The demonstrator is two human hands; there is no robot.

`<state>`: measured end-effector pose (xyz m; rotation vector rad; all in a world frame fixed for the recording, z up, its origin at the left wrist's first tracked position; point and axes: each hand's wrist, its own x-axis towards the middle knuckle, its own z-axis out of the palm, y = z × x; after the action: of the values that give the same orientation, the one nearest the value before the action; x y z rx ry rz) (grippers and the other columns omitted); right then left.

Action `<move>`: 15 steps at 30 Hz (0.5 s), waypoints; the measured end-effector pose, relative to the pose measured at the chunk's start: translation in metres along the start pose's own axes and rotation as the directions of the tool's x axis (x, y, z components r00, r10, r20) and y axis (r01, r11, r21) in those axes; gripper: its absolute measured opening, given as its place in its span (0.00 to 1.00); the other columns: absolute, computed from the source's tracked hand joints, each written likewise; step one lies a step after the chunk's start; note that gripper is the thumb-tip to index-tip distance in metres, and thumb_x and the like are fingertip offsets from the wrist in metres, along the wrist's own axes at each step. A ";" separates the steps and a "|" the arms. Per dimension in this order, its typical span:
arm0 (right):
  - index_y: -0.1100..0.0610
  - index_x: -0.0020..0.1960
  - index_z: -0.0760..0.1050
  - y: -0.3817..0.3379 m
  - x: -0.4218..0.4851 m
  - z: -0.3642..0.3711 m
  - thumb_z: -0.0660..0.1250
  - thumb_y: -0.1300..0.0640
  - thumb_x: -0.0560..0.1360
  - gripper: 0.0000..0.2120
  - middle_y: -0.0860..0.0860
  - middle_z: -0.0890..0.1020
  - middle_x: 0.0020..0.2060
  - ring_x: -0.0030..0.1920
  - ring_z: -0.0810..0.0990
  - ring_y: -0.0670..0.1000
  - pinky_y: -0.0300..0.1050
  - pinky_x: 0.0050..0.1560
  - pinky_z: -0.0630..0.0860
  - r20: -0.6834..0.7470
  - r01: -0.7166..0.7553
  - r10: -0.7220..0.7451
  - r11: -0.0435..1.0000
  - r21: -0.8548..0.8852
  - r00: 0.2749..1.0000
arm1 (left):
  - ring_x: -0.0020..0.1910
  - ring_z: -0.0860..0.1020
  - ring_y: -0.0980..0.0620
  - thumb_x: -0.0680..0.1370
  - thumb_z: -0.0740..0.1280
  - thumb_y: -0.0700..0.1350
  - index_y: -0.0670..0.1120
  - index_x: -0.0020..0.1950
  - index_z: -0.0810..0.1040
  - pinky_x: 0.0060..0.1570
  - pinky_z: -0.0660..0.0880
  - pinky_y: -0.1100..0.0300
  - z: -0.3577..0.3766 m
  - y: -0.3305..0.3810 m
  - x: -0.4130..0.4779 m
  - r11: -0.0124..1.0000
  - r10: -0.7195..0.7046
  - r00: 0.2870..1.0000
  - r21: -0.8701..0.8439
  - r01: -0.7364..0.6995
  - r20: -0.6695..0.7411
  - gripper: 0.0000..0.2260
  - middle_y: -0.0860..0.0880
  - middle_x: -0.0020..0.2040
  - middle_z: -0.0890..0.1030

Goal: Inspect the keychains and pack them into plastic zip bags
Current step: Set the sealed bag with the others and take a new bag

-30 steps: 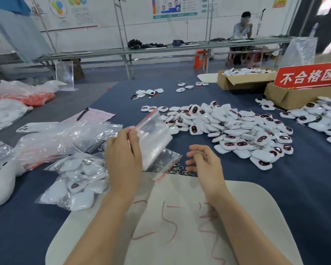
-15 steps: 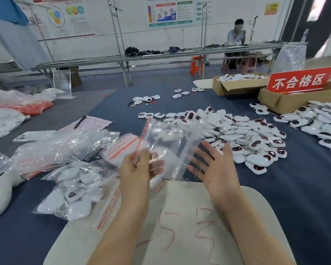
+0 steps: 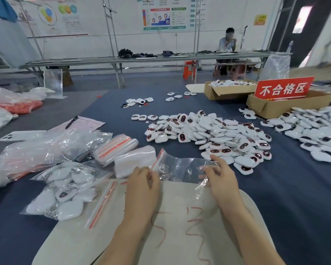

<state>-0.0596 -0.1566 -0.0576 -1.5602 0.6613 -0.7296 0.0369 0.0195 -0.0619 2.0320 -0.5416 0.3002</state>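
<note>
At the left of the tabletop [image 3: 294,197], near its front edge, lies a filled bag [image 3: 65,192] of white keychains, with the stacks of empty bags [image 3: 115,148] just beyond it. Your left hand [image 3: 141,185] keeps a narrow grip, with thumb and fingers pinched on the red zip strip of one clear zip bag [image 3: 180,169]. The bag is stretched over the far edge of the white board [image 3: 170,236] in front of you. Your right hand [image 3: 222,180] grips the bag's opposite side, fingers curled into the plastic (I cannot tell whether the mouth is parted yet). The bag looks empty, so I judge you are at the opening step. Next you will need to free the right hand and reach to the keychain pile [image 3: 218,138] just beyond it. Look one over before slipping it in.
</note>
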 end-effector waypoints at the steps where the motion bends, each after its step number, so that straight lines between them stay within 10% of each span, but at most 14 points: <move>1: 0.46 0.63 0.72 0.000 0.002 -0.003 0.63 0.63 0.81 0.15 0.44 0.86 0.39 0.36 0.85 0.44 0.39 0.41 0.81 -0.014 -0.010 0.010 1.000 0.003 1.000 | 0.41 0.72 0.48 0.78 0.64 0.39 0.45 0.33 0.71 0.45 0.70 0.52 -0.001 -0.001 0.002 0.998 0.029 1.000 0.048 -0.029 0.003 0.13 0.51 0.37 0.73; 4: 0.49 0.53 0.78 0.000 0.006 -0.011 0.65 0.62 0.80 0.09 0.49 0.86 0.38 0.33 0.83 0.47 0.53 0.48 0.83 -0.020 -0.034 0.034 0.999 -0.006 0.999 | 0.41 0.69 0.47 0.77 0.66 0.37 0.52 0.32 0.64 0.44 0.66 0.52 -0.002 0.001 0.001 0.993 0.064 0.998 0.104 -0.063 0.000 0.18 0.53 0.35 0.70; 10: 0.53 0.51 0.84 -0.011 0.006 -0.017 0.69 0.60 0.79 0.06 0.48 0.87 0.47 0.46 0.85 0.44 0.34 0.44 0.79 0.049 0.018 -0.028 0.979 0.205 0.998 | 0.56 0.71 0.57 0.80 0.66 0.38 0.59 0.46 0.76 0.52 0.68 0.67 -0.005 0.002 -0.001 0.995 0.035 0.998 -0.090 -0.030 0.056 0.14 0.62 0.51 0.75; 15: 0.52 0.48 0.85 -0.031 -0.001 -0.031 0.66 0.48 0.73 0.12 0.51 0.85 0.47 0.51 0.84 0.51 0.49 0.56 0.76 0.065 -0.031 -0.002 0.859 0.512 0.998 | 0.66 0.69 0.61 0.79 0.65 0.33 0.58 0.41 0.80 0.51 0.63 0.78 -0.009 -0.001 -0.001 0.979 0.041 0.996 -0.200 -0.025 0.079 0.20 0.65 0.61 0.72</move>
<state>-0.0837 -0.1721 -0.0245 -1.0764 0.3847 -0.7671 0.0364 0.0284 -0.0591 1.8487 -0.6316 0.1748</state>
